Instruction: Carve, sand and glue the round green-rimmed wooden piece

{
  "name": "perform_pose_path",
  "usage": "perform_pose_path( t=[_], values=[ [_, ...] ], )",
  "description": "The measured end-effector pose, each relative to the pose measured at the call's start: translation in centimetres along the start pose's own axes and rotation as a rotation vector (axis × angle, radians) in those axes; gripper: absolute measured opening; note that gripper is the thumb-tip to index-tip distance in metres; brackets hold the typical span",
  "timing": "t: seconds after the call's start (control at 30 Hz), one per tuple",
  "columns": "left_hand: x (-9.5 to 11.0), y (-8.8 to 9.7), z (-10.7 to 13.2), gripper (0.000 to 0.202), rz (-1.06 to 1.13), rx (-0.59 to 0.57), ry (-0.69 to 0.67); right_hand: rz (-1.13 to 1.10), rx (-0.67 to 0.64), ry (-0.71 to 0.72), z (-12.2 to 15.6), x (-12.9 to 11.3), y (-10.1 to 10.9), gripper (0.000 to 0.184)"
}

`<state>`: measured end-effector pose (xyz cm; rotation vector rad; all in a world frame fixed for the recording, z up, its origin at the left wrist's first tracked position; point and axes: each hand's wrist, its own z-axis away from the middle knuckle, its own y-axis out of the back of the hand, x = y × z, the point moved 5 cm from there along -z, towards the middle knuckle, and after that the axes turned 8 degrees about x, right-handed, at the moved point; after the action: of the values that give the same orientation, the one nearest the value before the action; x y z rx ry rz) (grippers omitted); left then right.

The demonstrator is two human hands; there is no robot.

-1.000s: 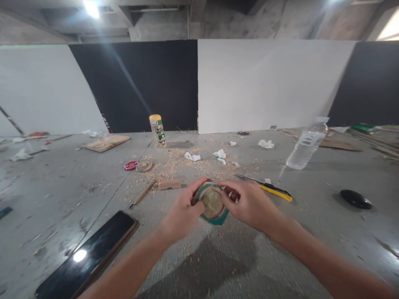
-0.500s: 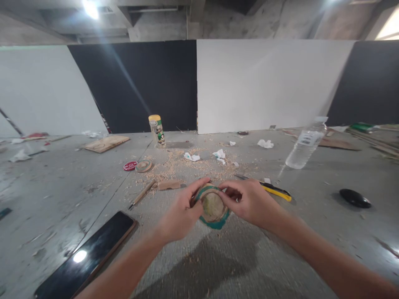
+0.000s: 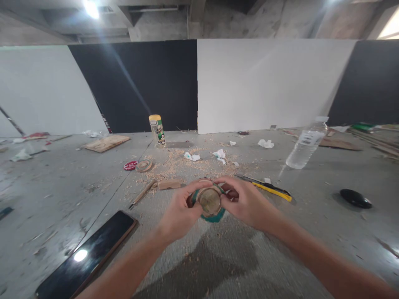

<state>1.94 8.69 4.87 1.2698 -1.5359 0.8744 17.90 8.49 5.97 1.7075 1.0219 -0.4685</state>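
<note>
Grey concrete-like surface [image 3: 77, 182] spreads across most of what I can see, and along its far side stand a white panel [image 3: 268, 83] right of centre and a black panel [image 3: 143, 87] left of it. At the lower left of the frame lies a big dark phone [image 3: 99, 245], a bright glare on its screen. Over on the right a clear bottle [image 3: 307, 145] stands, looking tilted from here.

In the middle of the frame, the left hand [image 3: 181, 211] and the right hand [image 3: 246, 201] are both clamped on a round piece [image 3: 209, 202], teal around a tan centre, held up above its shadow; each thumb is at the near rim on its own side, while the fingers behind are partly hidden.

A flat wooden board [image 3: 107, 143] lies at the upper left, a yellow-lidded tumbler [image 3: 158, 132] to its right. Behind the right hand rests a yellow-and-black tool [image 3: 271, 190], with a black mouse [image 3: 355, 198] farther right. Left of centre I spot a wooden-handled tool [image 3: 144, 193], a small wooden block [image 3: 170, 184], a red disc [image 3: 131, 165] just beside a pale disc [image 3: 144, 166], then crumpled tissue [image 3: 192, 156] among scattered shavings [image 3: 170, 166]
</note>
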Motion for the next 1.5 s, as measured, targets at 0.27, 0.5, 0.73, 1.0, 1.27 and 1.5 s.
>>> perform_pose_path(
  t=[0.27,0.5,0.73,1.0,1.27,1.5],
  values=[
    [0.0,0.1,0.1,0.045,0.045,0.039,-0.010,-0.324,-0.095,-0.214,0.0,0.6,-1.2,0.044],
    [0.3,0.3,0.1,0.041,0.029,0.087,-0.013,-0.534,-0.072,-0.246,-0.2,0.4,-1.8,0.049],
    [1.3,0.5,-0.1,0.040,-0.093,0.095,-0.082,-0.806,-0.149,-0.309,0.3,-0.5,-2.1,0.039],
    [0.9,0.2,0.3,0.032,-0.165,0.097,-0.028,-0.589,-0.057,-0.255,0.1,-0.1,-1.9,0.030],
    [2.0,-0.4,0.9,0.035,-0.468,-0.050,-0.270,-0.410,-0.011,-0.184,0.0,0.5,-1.3,0.030],
    [1.2,0.0,0.9,0.040,-0.414,-0.103,-0.206,-0.383,-0.010,-0.172,-0.3,0.7,-1.1,0.037]
  ],
)
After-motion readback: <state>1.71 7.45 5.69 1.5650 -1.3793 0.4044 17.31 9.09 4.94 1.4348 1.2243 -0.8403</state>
